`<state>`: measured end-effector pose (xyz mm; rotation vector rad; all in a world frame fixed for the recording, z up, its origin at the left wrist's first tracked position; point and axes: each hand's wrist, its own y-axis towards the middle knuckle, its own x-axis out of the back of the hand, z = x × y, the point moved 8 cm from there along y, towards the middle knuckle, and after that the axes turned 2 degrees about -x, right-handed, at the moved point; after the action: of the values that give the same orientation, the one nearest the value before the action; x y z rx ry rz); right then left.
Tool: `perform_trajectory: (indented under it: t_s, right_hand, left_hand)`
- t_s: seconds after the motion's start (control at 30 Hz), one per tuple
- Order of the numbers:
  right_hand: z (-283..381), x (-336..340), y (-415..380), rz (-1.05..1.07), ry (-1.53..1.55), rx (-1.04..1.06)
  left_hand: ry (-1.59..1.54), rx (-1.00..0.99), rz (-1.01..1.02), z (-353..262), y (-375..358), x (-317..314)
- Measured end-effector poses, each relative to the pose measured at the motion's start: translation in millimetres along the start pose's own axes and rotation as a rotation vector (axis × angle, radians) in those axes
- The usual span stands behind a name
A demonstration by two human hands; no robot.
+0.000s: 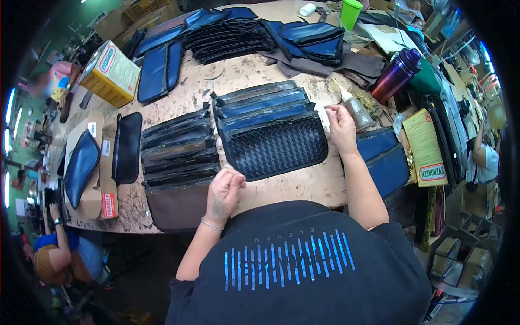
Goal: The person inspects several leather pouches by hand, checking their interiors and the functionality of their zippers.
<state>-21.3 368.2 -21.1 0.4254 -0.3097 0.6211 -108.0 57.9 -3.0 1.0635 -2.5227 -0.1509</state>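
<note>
In the head view a black woven-pattern panel (279, 146) lies in front of me, the nearest of several overlapping blue and dark panels (265, 111). My left hand (223, 194) is closed near its lower left corner, fingers curled with the tips together. To the panel's right, my right hand (342, 125) is raised with thumb and fingers pinched together. Whatever either hand may hold is too small or hidden to make out. Left of the woven panel sits another overlapping row of dark brown and black panels (176, 146), beside my left hand.
A yellow can (112, 76) and a cardboard box (103, 176) with dark pieces stand left. Stacked dark panels (230, 40) lie at the back. On the right are a clear bottle (357, 111), a purple flask (396, 76) and blue panels (382, 160). Other people are nearby.
</note>
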Motion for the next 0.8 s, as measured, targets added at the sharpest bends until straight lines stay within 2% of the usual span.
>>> perform_trajectory:
  t_s: [0.03,0.07,0.17,0.2,0.37,0.43,0.47,0.53,0.57,0.6,0.67,0.7,0.77,0.8]
  right_hand:
    - [10.9,1.4,-3.4,0.011,-0.169,-0.025]
    - [15.5,2.0,-6.2,0.023,-0.338,-0.052]
    - [13.5,-10.9,-14.6,0.12,-0.44,-0.012]
    - [7.2,-17.6,-15.5,0.196,-0.485,-0.063]
    - [-2.9,-15.4,-22.7,0.139,-0.32,-0.197]
    - [-10.6,-18.1,-26.6,0.167,0.06,-0.268]
    - [-10.3,-16.7,-29.1,0.161,0.059,-0.269]
    - [10.2,-17.2,-35.4,0.162,0.214,-0.111]
    - [15.6,-17.0,-40.4,0.165,0.213,-0.11]
    - [30.8,-15.3,-45.1,0.167,0.203,-0.011]
    - [59.7,-14.3,-54.6,0.195,0.181,0.147]
    - [71.8,-15.7,-59.6,0.268,0.131,0.172]
    - [101.4,-22.2,-75.7,0.435,0.142,0.254]
    - [110.2,-25.6,-85.9,0.497,0.164,0.302]
  left_hand:
    - [0.173,-0.119,0.012,-11.2,2.6,-5.6]
    - [0.1,-0.006,0.01,-7.5,3.7,-9.7]
    - [0.186,-0.067,0.044,-19.8,9.7,-19.0]
    - [0.208,-0.109,0.066,-22.0,10.8,-21.4]
    - [0.299,-0.196,0.125,-30.9,13.3,-27.9]
    - [0.278,-0.151,0.14,-26.8,11.8,-30.2]
    - [0.264,-0.155,0.141,-26.4,11.4,-31.4]
    - [0.272,-0.171,0.156,-26.3,11.8,-33.8]
    - [0.283,-0.183,0.165,-26.8,11.8,-34.6]
    - [0.284,-0.182,0.16,-26.8,14.1,-33.9]
    - [0.344,-0.314,0.1,-38.4,20.7,-30.2]
    - [0.363,-0.303,0.064,-46.4,24.9,-26.5]
    - [0.424,-0.438,-0.015,-63.9,31.2,-21.5]
    - [0.421,-0.441,-0.016,-66.0,31.3,-21.4]
